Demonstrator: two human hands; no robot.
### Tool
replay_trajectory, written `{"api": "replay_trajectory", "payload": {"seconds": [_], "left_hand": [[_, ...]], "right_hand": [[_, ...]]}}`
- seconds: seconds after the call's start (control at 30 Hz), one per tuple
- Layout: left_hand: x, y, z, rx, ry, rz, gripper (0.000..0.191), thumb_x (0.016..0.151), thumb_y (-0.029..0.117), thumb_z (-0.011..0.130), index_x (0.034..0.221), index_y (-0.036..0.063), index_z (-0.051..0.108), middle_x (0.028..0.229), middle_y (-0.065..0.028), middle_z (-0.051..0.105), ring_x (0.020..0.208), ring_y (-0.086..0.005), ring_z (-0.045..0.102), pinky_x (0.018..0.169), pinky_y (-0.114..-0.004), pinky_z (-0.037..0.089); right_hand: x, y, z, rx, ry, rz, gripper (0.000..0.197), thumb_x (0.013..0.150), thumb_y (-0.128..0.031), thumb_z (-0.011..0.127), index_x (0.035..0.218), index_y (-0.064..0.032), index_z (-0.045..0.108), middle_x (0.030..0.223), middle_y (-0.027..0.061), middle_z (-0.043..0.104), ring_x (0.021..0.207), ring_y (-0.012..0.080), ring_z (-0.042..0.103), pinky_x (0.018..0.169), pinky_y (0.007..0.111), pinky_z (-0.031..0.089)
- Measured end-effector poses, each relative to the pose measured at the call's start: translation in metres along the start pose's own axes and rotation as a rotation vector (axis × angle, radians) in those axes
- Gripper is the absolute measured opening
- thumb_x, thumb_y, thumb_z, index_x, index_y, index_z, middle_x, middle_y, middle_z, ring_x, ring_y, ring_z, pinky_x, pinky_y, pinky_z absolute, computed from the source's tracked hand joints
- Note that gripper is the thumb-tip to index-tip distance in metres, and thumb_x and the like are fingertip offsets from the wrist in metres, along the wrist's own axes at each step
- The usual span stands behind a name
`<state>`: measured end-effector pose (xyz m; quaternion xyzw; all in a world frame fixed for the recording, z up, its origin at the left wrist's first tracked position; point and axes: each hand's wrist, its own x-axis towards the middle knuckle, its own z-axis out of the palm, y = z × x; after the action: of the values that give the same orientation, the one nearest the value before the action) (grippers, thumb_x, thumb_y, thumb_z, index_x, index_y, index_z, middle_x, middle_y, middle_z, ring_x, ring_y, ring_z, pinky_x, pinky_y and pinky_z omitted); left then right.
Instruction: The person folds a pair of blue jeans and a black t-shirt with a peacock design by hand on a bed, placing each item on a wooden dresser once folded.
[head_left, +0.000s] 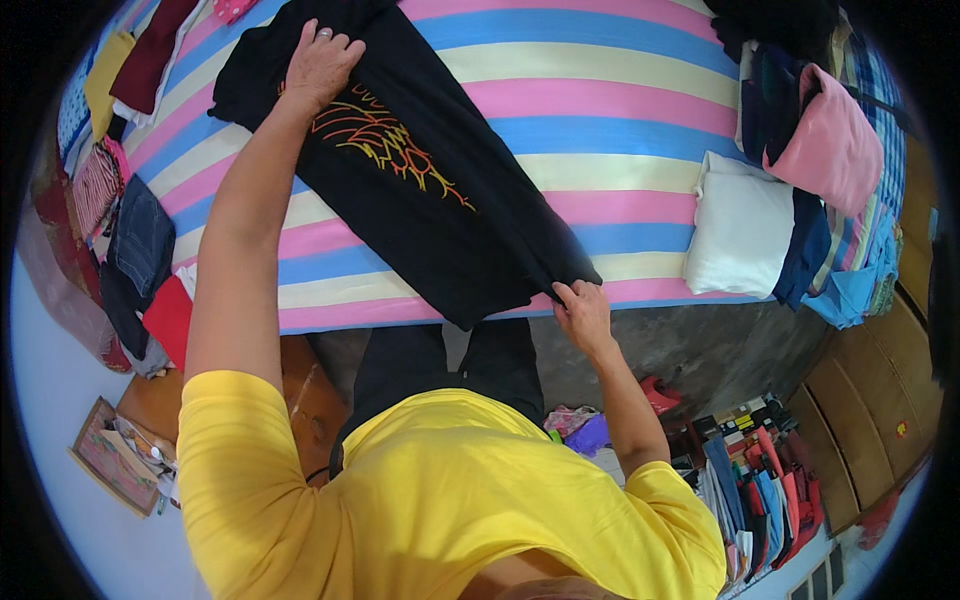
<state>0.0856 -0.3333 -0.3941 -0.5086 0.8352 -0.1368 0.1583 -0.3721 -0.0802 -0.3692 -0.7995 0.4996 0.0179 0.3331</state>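
Note:
A black T-shirt with a red, orange and yellow print lies lengthwise, partly doubled over, on a bed with a striped sheet. Its far end, near the shoulder and sleeve, is under my left hand, whose fingers are curled on the fabric; a ring shows on one finger. My right hand pinches the right corner of the near end at the bed's edge. The near end of the shirt reaches slightly past that edge, above my dark trousers.
A folded white garment and a folded pink one lie on the right of the bed among dark clothes. Folded jeans, a red garment and other clothes line the left. Wooden furniture stands at the lower right near upright clothes.

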Motion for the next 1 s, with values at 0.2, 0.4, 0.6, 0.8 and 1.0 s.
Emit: {"api": "replay_trajectory", "payload": {"seconds": [0.2,0.4,0.6,0.8,1.0], "left_hand": [[-0.026,0.024,-0.008,-0.154,-0.083,-0.130,0.017,0.076,0.011,0.054,0.092,0.0114,0.058,0.092,-0.0069,0.058,0.093,-0.0241,0.055,0.098,-0.047,0.031],[-0.051,0.090,-0.025,-0.504,0.266,-0.195,0.029,0.068,0.017,0.065,0.095,0.0125,0.057,0.105,-0.0064,0.051,0.101,-0.0268,0.049,0.088,-0.048,0.036],[-0.157,0.190,-0.066,-1.202,0.319,-0.936,0.053,0.069,0.013,0.071,0.116,0.0037,0.048,0.114,-0.0172,0.049,0.108,-0.0311,0.047,0.094,-0.039,0.037],[-0.229,0.287,-0.080,-2.138,-0.678,-1.807,0.024,0.079,0.023,0.069,0.082,0.0044,0.054,0.076,-0.0034,0.054,0.072,-0.0134,0.052,0.068,-0.028,0.044],[-0.242,0.317,-0.075,-2.082,-0.859,-1.427,0.025,0.081,0.024,0.066,0.077,0.0027,0.054,0.069,-0.0059,0.058,0.060,-0.0137,0.055,0.057,-0.027,0.046]], "right_hand": [[0.025,-0.029,-0.023,0.139,-0.086,0.226,0.022,0.072,-0.022,0.070,0.090,-0.0114,0.062,0.071,0.0102,0.054,0.070,0.0282,0.056,0.062,0.039,0.044],[0.091,-0.039,-0.008,0.038,0.415,0.130,0.027,0.072,-0.018,0.070,0.094,-0.0050,0.060,0.078,0.0130,0.058,0.074,0.0305,0.057,0.066,0.039,0.046],[0.064,0.001,-0.001,0.367,0.299,0.542,0.040,0.074,-0.027,0.070,0.101,0.0006,0.060,0.086,0.0161,0.064,0.080,0.0257,0.062,0.073,0.036,0.048],[0.060,0.013,-0.006,0.513,-0.030,0.647,0.035,0.075,-0.029,0.068,0.092,0.0016,0.063,0.073,0.0092,0.064,0.069,0.0139,0.058,0.064,0.029,0.046],[0.055,0.031,0.003,0.498,-0.058,0.707,0.032,0.079,-0.031,0.063,0.082,0.0004,0.063,0.065,0.0106,0.060,0.061,0.0172,0.055,0.059,0.032,0.044]]}}
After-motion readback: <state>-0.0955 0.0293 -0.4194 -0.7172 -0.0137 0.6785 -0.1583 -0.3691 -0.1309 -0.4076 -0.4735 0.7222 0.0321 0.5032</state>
